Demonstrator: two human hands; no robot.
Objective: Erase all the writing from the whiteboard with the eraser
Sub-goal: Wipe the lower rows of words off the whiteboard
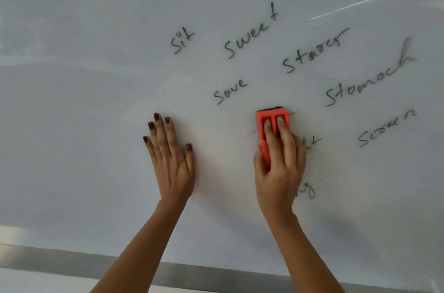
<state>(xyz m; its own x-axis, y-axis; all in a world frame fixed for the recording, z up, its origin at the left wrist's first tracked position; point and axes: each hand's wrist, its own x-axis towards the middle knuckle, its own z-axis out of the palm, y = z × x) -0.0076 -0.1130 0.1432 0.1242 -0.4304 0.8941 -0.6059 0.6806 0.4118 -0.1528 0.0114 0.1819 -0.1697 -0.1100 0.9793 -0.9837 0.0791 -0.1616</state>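
- My right hand (pixel 278 168) grips the orange eraser (pixel 272 122), two fingers tucked in its slots, pressing it flat against the whiteboard (pixel 96 100).
- My left hand (pixel 171 160) lies open-palmed on the board, empty, well apart from the right.
- Black writing (pixel 249 35) sits above and right of the eraser; some is partly hidden beneath my right hand.

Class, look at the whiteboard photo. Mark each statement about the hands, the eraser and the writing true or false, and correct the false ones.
1. The right hand presses the orange eraser on the whiteboard. True.
2. The left hand holds a marker. False: it lies flat and empty on the board.
3. The word "save" is still legible. True.
4. All the writing is gone. False: "sweet" and "stomach" remain, among others.
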